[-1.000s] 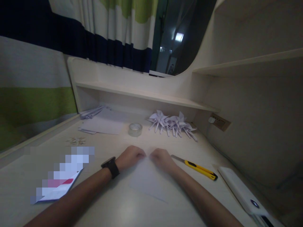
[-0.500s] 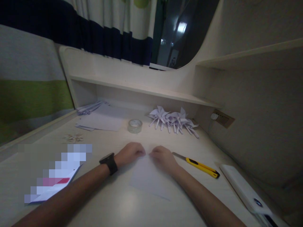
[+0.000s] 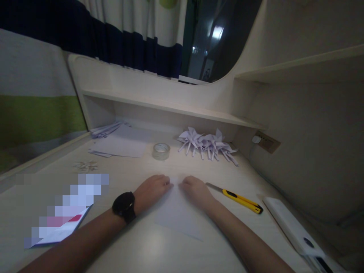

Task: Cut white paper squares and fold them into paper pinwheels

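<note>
A sheet of white paper lies on the desk in front of me, its far end between my hands. My left hand, with a black watch on the wrist, has its fingers bent together at the paper's far left edge. Across from it, my right hand is closed at the far right edge, fingertips on the paper. The tips of both hands are partly hidden and slightly blurred. Close to the right hand lies a yellow utility knife, its blade pointing toward that hand.
Behind the hands stands a roll of clear tape. Several paper pinwheels lie back right, and paper sheets back left. Small pale pieces and a lit, pixelated screen are left. A white device sits right.
My left hand has turned so its back and the watch face show more, and its fingers have shifted slightly down the paper's edge. The right hand has barely moved.
</note>
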`<state>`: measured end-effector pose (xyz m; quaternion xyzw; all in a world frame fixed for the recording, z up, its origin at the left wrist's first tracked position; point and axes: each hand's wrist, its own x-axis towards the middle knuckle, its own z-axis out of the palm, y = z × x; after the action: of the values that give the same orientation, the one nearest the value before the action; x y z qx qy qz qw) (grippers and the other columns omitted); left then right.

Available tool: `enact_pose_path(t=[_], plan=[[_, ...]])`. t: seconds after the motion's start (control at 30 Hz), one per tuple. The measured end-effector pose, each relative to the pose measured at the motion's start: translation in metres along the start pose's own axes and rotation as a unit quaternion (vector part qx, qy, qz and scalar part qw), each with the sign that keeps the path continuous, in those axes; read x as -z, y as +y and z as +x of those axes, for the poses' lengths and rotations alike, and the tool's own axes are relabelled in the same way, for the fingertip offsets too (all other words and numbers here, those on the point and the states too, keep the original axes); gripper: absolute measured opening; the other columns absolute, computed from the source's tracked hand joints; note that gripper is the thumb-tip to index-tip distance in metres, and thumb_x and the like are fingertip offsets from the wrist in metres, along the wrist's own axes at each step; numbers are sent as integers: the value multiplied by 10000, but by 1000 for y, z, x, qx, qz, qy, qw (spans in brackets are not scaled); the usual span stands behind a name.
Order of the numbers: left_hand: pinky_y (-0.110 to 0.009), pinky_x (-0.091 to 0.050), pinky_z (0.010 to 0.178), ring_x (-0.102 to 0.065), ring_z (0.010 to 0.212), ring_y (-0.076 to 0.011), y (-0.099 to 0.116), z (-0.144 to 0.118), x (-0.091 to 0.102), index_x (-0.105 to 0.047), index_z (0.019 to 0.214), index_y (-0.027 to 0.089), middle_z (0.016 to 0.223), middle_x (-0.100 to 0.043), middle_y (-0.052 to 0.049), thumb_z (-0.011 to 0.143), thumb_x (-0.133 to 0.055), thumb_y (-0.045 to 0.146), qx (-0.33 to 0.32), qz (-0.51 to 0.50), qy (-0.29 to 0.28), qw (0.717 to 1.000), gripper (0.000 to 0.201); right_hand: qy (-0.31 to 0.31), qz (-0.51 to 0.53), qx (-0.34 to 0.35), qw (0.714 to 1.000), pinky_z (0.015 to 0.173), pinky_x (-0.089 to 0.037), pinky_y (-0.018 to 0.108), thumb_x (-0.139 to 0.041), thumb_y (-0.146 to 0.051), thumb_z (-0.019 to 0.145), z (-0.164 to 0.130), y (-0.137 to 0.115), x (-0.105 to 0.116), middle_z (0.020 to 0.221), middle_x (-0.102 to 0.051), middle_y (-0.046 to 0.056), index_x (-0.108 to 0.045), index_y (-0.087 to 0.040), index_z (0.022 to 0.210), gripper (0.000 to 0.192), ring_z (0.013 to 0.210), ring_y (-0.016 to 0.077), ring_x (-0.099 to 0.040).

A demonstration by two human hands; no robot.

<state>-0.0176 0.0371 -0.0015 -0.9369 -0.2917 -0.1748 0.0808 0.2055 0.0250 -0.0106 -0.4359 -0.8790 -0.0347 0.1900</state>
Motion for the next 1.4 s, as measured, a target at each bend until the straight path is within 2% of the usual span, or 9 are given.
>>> enact_pose_path(t=[0.1,0.2,0.43,0.6,0.73,0.97,1.23,1.4], plan=[[-313,-389,676,-527,754,-201,0,1,-1,-645,910,154,809,-596,-67,952,-409,242,11,9,-4,1000,255,8,42,-7,999,736,-414,248,-558,-104,798,0,-1,3,840,-652,50,-689,-184,893,180,796,160,-572],[-299,-390,668,-536,756,-193,0,0,2,-643,917,166,822,-608,-57,936,-442,218,15,-20,-7,1000,208,15,97,-52,994,709,-415,227,-595,-89,759,2,0,6,801,-656,32,-694,-177,784,135,754,142,-578],[-275,-399,701,-553,765,-166,0,-1,10,-625,795,168,786,-608,-35,935,-428,201,54,-130,-9,990,244,-29,148,-106,983,678,-414,228,-665,-147,712,8,7,10,749,-683,20,-718,-190,733,72,715,141,-592],[-267,-377,675,-542,742,-167,-2,-1,9,-601,753,162,758,-591,-32,900,-473,203,91,-150,-12,984,199,-66,171,-136,974,647,-415,220,-667,-178,717,8,9,15,742,-697,23,-717,-178,740,56,691,141,-610],[-256,-358,641,-540,716,-161,-10,-3,8,-592,759,165,762,-594,-23,860,-521,209,106,-170,-42,979,132,-98,181,-145,968,625,-414,212,-644,-181,736,6,15,17,739,-699,24,-716,-169,755,76,667,135,-608],[-249,-363,660,-543,725,-156,-21,-3,10,-604,777,158,777,-607,-29,861,-499,214,84,-205,-67,973,145,-122,191,-116,967,607,-405,205,-635,-179,741,4,29,15,740,-689,25,-713,-156,778,89,656,128,-591],[-254,-333,612,-539,680,-164,-31,-8,12,-625,759,159,751,-631,-36,829,-536,262,115,-183,-102,971,153,-147,215,-153,953,600,-416,212,-645,-147,711,1,32,28,717,-704,25,-718,-147,745,81,639,134,-602],[-257,-325,608,-535,682,-168,-31,-8,21,-615,741,154,749,-626,-45,820,-527,239,128,-176,-119,969,145,-147,224,-165,949,580,-419,211,-640,-124,703,0,30,35,703,-702,26,-713,-136,736,80,622,134,-602]])
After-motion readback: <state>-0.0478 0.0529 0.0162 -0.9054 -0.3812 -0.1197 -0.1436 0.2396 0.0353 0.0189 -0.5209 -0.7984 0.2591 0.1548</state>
